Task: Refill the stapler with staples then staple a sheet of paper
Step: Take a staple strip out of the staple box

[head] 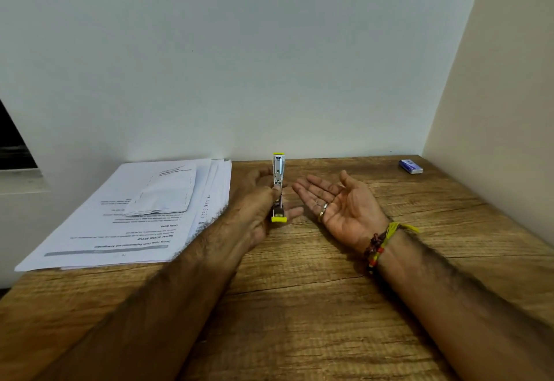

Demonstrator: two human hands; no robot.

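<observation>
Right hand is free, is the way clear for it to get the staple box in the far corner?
Probably yes. The right hand lies open, palm up, holding nothing, and only bare table lies between it and the staple box. The left hand holds the stapler, off that path.

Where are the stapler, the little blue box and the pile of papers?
stapler (pixel 278 189): head view, on its shiny metal middle, held by the left hand (pixel 254 201).
little blue box (pixel 410 166): head view, on its top face.
pile of papers (pixel 126 224): head view, on the top printed sheet.

A brown wood-grain worktop (pixel 314 305) meets a plain pale wall (pixel 239 51) at the back, a cream side wall (pixel 494 111) at right, and a dark window opening (pixel 12 141) at far left.
</observation>
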